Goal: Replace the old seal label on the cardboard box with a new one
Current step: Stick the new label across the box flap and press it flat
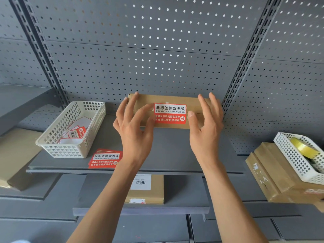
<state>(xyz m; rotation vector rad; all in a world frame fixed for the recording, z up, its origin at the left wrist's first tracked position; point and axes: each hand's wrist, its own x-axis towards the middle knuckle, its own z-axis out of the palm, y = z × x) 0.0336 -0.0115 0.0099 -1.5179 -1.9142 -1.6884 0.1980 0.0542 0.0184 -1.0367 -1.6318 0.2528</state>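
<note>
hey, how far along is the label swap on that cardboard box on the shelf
A red seal label lies flat across the seam of the cardboard box; whether it is the old or the new one cannot be told. Both hands, left hand and right hand, flank it with fingers spread, holding nothing. A stack of spare labels lies on the shelf, and label scraps sit in the white basket. Possibly only a final press remains.

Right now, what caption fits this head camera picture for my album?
Two open hands, left hand and right hand, frame a red seal label on a cardboard box.
</note>
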